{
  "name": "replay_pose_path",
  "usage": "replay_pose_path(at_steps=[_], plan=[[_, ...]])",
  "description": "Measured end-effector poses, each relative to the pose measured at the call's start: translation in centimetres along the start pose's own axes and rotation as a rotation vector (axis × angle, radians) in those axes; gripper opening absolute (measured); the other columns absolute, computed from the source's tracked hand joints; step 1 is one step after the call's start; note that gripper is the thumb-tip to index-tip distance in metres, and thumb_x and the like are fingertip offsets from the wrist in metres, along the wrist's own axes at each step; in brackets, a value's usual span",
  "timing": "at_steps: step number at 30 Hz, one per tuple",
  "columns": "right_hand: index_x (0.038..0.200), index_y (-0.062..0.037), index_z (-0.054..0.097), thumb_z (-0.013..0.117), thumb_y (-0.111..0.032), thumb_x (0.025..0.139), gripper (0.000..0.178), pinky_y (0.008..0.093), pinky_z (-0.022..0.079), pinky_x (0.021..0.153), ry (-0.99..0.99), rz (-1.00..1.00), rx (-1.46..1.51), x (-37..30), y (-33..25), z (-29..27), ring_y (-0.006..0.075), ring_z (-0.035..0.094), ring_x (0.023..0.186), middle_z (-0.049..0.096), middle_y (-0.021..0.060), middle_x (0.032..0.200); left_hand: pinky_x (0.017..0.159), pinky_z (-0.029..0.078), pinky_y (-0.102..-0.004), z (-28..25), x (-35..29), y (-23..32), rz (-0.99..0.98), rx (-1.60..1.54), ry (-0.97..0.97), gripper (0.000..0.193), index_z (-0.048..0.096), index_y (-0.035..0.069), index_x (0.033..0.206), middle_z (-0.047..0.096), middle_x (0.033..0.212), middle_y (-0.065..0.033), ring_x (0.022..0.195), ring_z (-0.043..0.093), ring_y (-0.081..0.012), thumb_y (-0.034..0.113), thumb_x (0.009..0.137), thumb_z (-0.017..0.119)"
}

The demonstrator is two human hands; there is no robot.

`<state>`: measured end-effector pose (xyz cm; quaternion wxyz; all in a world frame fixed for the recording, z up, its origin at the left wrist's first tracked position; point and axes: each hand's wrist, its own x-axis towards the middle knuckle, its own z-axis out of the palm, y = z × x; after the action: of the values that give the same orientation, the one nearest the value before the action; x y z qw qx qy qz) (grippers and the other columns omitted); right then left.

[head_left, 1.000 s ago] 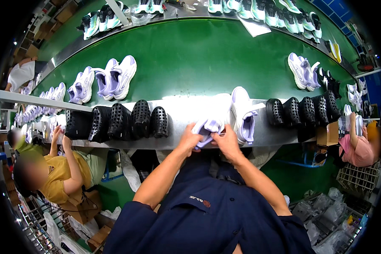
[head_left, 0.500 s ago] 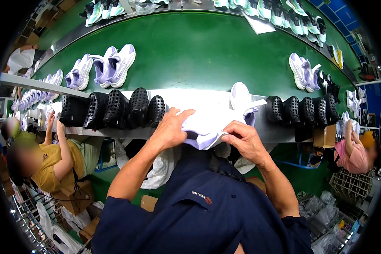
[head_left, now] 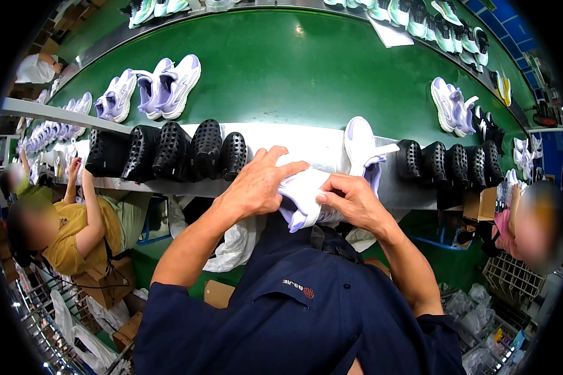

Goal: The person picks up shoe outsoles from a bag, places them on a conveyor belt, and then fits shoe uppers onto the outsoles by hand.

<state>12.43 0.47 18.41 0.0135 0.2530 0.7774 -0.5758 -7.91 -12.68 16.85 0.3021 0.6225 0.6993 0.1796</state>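
In front of my body, over the near edge of the bench, I hold a white-and-lilac sports shoe [head_left: 303, 192]. My left hand [head_left: 254, 185] grips it from the left, thumb and fingers on its white surface. Between thumb and forefinger, my right hand [head_left: 351, 201] pinches its white edge on the other side. Much of the shoe is covered by my fingers. Just beyond my right hand, a second white-and-lilac shoe [head_left: 359, 141] lies on the bench, its white strap sticking out to the right.
Black forms with round holes [head_left: 205, 150] stand in a row at left, more black forms [head_left: 433, 164] at right. White-and-lilac shoes [head_left: 180, 86] rest on the green surface [head_left: 269, 69]. Co-workers sit on both sides, one in a yellow shirt [head_left: 84, 237]. A metal bar [head_left: 62, 114] crosses at left.
The shoe in my hands has turned and tipped toward me. My right hand has shifted slightly left along its edge, closer to my left hand.
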Motion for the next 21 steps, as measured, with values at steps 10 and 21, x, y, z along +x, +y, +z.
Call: replay_pose_path(at_steps=[10, 21], plan=[[0.083, 0.0028, 0.065, 0.073, -0.017, 0.084, 0.022, 0.0356, 0.046, 0.063, -0.182, 0.14, -0.156, 3.2, -0.4, -0.3, 0.0198, 0.06, 0.069, 0.065, 0.0136, 0.075, 0.1, 0.046, -0.0457, 0.3, 0.0, -0.5, 0.021, -0.068, -0.005, 0.068, 0.059, 0.019, 0.135, 0.053, 0.131, -0.0218, 0.116, 0.053, -0.0393, 0.002, 0.069, 0.064], [0.093, 0.003, 0.059, 0.074, -0.026, 0.084, 0.034, 0.0456, 0.051, 0.069, 0.292, 0.177, -0.295, 4.1, 5.6, 4.2, 0.0373, 0.065, 0.076, 0.066, 0.0224, 0.081, 0.047, 0.057, -0.0353, 10.9, 3.0, -5.4, -0.89, -0.907, 0.097, 0.045, 0.056, -0.002, 0.123, 0.065, 0.097, -0.0178, 0.067, 0.065, -0.0252, 0.023, 0.086, 0.061]])
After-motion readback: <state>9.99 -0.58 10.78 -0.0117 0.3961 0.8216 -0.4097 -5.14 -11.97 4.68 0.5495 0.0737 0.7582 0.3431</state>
